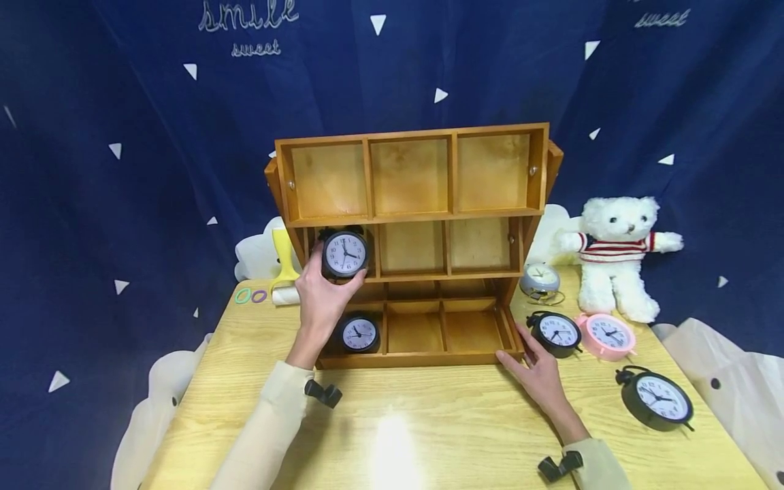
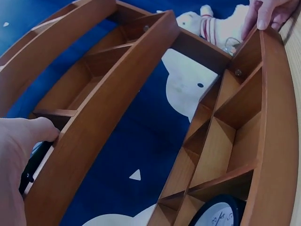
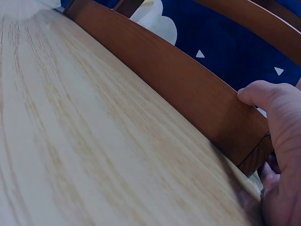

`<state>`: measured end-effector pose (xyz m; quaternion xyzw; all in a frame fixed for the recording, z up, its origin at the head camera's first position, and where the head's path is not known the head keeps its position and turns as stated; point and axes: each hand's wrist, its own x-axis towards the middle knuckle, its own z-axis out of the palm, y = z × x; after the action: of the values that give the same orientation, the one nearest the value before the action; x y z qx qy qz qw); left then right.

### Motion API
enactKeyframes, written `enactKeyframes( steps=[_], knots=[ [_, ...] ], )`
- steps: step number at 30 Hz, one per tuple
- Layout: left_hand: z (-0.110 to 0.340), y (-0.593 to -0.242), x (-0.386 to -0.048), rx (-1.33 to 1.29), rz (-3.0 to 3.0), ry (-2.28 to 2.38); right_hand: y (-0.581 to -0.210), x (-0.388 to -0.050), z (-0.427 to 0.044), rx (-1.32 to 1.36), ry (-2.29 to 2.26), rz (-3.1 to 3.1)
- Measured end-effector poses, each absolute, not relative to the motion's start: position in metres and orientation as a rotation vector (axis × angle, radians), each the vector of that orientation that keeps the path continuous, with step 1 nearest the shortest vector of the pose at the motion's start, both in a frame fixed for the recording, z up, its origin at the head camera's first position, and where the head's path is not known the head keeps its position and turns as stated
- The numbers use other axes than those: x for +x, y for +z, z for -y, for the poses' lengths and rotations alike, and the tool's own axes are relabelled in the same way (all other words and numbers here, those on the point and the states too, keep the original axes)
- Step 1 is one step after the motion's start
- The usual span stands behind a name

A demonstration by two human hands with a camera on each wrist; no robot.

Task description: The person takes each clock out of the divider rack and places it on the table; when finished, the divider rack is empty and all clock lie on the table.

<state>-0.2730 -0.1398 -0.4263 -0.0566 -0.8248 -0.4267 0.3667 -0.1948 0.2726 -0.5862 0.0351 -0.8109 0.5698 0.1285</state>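
Left of the frame's centre, the left hand (image 1: 324, 294) grips a black clock (image 1: 346, 254) at the middle-left compartment of the shelf (image 1: 416, 360), above a second clock (image 1: 359, 334). Right of centre, the right hand (image 1: 540, 376) grips the shelf's lower corner.

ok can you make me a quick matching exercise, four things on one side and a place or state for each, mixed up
Things:
1. left hand
2. right hand
3. teddy bear
4. pink clock

Places or states:
A. wearing a striped top
B. holding a black clock at the wooden shelf's middle row
C. lying in front of the bear's feet
D. gripping the right end of the shelf's bottom row

Pairs: 1-B, 2-D, 3-A, 4-C
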Motion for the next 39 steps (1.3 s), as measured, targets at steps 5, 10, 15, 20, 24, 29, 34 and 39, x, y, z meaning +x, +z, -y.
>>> enactKeyframes(
  steps=[5,10,15,20,24,29,34,39],
  knots=[
    [0.141,-0.426,-0.274,-0.161,2.094,-1.094,-0.589,-0.197,-0.272,0.097,1.662,2.361],
    [0.144,-0.426,-0.274,-0.175,2.082,-1.094,-0.588,-0.194,-0.271,0.099,1.675,2.369],
    [0.146,-0.423,-0.271,-0.21,2.049,-1.114,-0.586,-0.192,-0.27,0.103,1.677,2.372],
    [0.147,-0.416,-0.264,-0.218,2.038,-1.146,-0.587,-0.193,-0.27,0.087,1.673,2.375],
    [0.149,-0.41,-0.257,-0.213,2.052,-1.135,-0.588,-0.194,-0.271,0.082,1.67,2.378],
    [0.152,-0.403,-0.248,-0.21,2.06,-1.119,-0.586,-0.192,-0.272,0.064,1.658,2.4],
    [0.157,-0.397,-0.235,-0.222,2.045,-1.13,-0.585,-0.192,-0.271,0.064,1.672,2.385],
    [0.166,-0.399,-0.218,-0.186,2.063,-1.137,-0.586,-0.193,-0.271,0.074,1.662,2.373]
  ],
)
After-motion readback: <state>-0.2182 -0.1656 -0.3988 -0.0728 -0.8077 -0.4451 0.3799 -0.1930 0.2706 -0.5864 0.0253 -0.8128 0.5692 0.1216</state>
